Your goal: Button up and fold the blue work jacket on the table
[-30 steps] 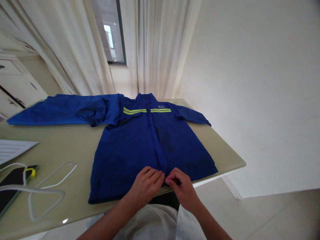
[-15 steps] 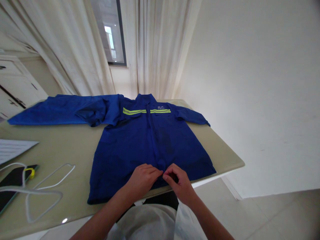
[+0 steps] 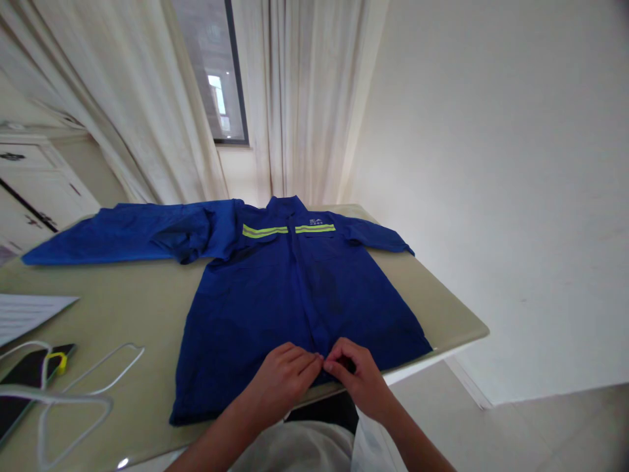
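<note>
A blue work jacket [image 3: 255, 301] lies front up on the table, its collar at the far side and its hem along the near edge. Yellow-and-grey reflective strips cross the chest, and a small white print sits above the right-hand strip. At the bottom of the front opening, my left hand [image 3: 289, 375] is closed with its fingertips pinching the jacket's edge. Just beside it my right hand [image 3: 358, 375] pinches the same edge, thumb and forefinger curled together. The fingertips of both hands nearly touch, and the bit of cloth between them is mostly hidden.
Folded blue cloth [image 3: 118, 233] extends along the table's far left. A phone [image 3: 29, 383], a white cable [image 3: 105, 360] and a printed sheet [image 3: 32, 311] lie at the left on the table [image 3: 122, 301]. A wall [image 3: 515, 196] rises at the right, with curtains [image 3: 304, 98] behind.
The view has tilted up a little, so the table and jacket appear lower. Both hands stay pinched at the bottom of the jacket's front opening.
</note>
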`<state>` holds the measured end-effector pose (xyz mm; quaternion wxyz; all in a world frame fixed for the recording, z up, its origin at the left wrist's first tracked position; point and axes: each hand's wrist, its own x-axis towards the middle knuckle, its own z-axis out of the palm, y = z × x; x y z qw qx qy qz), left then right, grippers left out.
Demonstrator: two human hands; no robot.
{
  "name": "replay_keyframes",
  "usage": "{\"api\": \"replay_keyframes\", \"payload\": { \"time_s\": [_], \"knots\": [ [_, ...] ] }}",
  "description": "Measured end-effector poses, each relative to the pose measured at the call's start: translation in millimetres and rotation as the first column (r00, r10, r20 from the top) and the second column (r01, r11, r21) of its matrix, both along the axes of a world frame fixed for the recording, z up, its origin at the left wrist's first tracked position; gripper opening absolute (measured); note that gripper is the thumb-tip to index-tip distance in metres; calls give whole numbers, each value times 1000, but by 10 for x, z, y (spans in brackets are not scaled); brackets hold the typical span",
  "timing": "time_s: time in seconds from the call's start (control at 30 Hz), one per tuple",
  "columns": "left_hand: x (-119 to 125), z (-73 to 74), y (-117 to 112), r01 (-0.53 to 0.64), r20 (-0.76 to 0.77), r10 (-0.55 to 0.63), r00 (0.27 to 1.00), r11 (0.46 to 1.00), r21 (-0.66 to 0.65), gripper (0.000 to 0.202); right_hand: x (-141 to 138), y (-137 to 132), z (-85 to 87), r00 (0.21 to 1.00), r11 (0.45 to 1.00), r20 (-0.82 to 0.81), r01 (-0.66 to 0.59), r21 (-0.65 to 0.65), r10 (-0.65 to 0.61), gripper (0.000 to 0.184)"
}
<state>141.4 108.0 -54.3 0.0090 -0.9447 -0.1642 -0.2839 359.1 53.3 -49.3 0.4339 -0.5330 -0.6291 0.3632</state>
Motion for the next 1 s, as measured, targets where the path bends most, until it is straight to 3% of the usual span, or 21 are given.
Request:
{"api": "replay_keyframes", "payload": {
  "time_s": [0.13,0.23,0.47,0.63,0.77,1.0],
  "knots": [
    [3,4,3,30,-3,-30,1000,998,58,21,21,-3,25,998,998,0,-68,-3,68,30],
    [-11,63,36,16,47,-18,999,998,57,25,20,14,86,999,999,-13,-48,-23,48,30],
    [-81,328,85,-60,98,50,994,993,105,38,-8,47,324,999,964,28,-36,263,29,22],
    [-88,452,53,-65,128,40,991,978,198,47,-10,21,399,999,964,35,-27,264,19,14],
    [-80,466,41,-48,159,16,987,978,203,54,-21,3,406,999,968,43,-8,249,-3,16],
    [-114,427,60,-21,229,-13,973,989,144,50,-74,6,429,999,920,54,-25,392,4,7]
  ]
}}
